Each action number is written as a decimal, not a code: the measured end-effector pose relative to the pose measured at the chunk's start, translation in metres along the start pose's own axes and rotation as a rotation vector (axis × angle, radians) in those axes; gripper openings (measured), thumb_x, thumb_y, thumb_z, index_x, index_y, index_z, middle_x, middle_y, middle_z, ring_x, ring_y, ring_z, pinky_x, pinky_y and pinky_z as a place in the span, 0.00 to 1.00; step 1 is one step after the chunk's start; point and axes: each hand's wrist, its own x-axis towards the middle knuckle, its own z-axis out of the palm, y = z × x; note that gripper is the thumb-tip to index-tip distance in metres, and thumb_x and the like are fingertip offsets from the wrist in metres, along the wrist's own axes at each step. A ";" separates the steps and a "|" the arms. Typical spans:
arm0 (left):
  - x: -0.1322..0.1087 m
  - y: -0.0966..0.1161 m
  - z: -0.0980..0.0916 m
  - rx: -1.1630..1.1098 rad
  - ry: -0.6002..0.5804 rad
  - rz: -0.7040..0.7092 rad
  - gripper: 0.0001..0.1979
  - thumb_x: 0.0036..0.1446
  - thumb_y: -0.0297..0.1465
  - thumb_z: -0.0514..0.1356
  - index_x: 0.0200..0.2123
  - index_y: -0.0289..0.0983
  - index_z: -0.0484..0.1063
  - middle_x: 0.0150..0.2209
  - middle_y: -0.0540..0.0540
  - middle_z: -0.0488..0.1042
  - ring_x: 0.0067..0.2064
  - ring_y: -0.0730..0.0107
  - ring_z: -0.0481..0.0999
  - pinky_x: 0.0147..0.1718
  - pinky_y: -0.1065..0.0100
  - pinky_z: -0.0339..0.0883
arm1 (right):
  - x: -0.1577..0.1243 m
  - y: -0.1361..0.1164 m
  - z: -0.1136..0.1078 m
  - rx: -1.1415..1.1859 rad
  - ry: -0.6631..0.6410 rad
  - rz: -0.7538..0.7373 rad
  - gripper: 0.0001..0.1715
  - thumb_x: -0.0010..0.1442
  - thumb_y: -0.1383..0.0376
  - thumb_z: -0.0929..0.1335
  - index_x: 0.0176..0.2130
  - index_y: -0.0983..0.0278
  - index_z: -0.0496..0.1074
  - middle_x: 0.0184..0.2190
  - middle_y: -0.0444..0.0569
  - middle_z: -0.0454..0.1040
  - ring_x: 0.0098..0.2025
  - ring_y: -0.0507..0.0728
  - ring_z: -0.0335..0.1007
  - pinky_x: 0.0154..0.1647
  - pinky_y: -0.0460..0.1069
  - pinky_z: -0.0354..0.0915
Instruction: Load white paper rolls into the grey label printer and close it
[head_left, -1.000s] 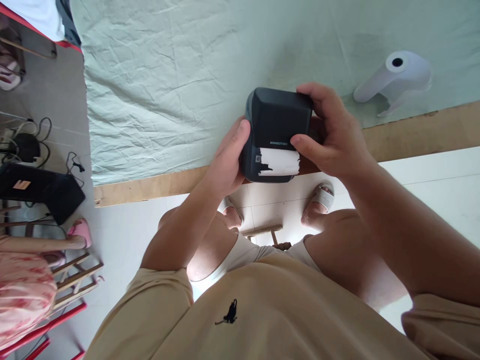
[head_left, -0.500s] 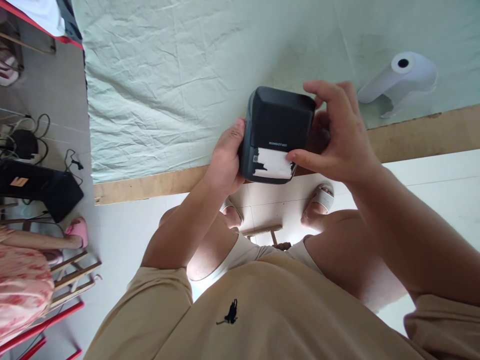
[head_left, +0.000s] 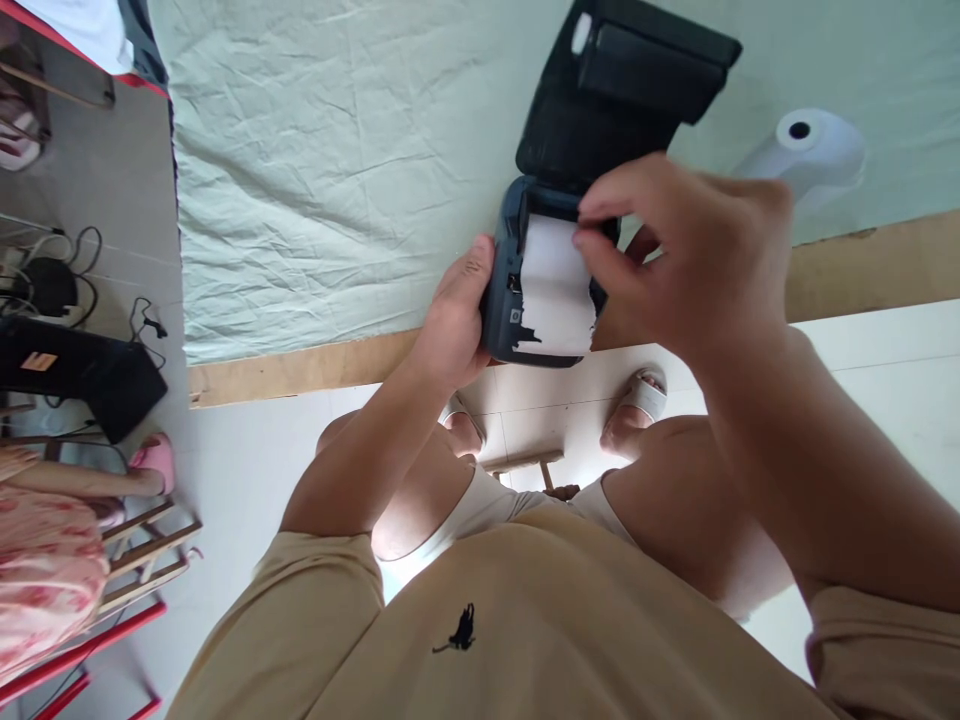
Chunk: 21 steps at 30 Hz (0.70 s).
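Note:
My left hand (head_left: 456, 315) is closed around the left side of a black label printer (head_left: 501, 320), held over the table's front edge. Its lid (head_left: 600, 110) stands swung open toward the far side. Inside lies a white paper roll (head_left: 556, 265), its torn end spread over the printer's front. My right hand (head_left: 690, 250) reaches in from the right, thumb and forefinger pinched at the roll's upper right edge; the other fingers are curled and slightly blurred. Beyond that hand, a larger white paper roll (head_left: 814, 145) lies on the cloth, partly hidden by it.
A pale green cloth (head_left: 337, 180) covers the table, with a bare wooden edge (head_left: 315, 378) along the front. At left are cables, a black device (head_left: 75, 370), a wooden stool (head_left: 150, 560) and another person's leg in a pink slipper (head_left: 154, 465).
The printer's lid has swung from closed to open, exposing the roll inside. My right hand has moved from the printer's right side in over the compartment. The left hand keeps its hold.

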 end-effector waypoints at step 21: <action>0.005 0.000 -0.010 0.039 -0.034 0.008 0.22 0.76 0.50 0.56 0.40 0.42 0.80 0.32 0.48 0.83 0.44 0.59 0.91 0.40 0.65 0.87 | -0.012 0.038 0.001 0.483 0.219 0.244 0.27 0.58 0.49 0.77 0.34 0.56 0.59 0.30 0.44 0.69 0.25 0.55 0.67 0.24 0.54 0.64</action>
